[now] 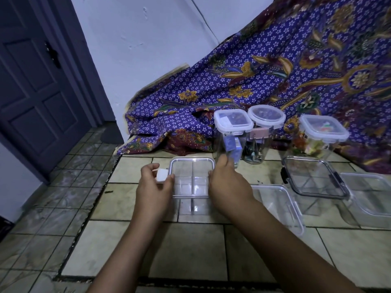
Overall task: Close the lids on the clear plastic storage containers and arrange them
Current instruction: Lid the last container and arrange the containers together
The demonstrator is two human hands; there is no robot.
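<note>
A clear square container [191, 182] with a white-rimmed lid stands on the tiled counter in front of me. My left hand [155, 185] pinches the white latch flap [161, 175] on its left side. My right hand [225, 185] lies against the container's right edge, fingers curled over the lid's side. To the right stands a clear container with a black-rimmed lid [315, 180]. A loose clear lid [279, 206] lies between the two, and another clear container [372, 199] sits at the far right.
Three tall lidded jars stand at the back: a square one [232, 121], a round one [266, 117] and another square one [323, 127] with colourful contents. A purple patterned cloth [275, 70] is draped behind them. The counter's edge [99, 199] drops to a tiled floor at left, near a dark door [36, 81].
</note>
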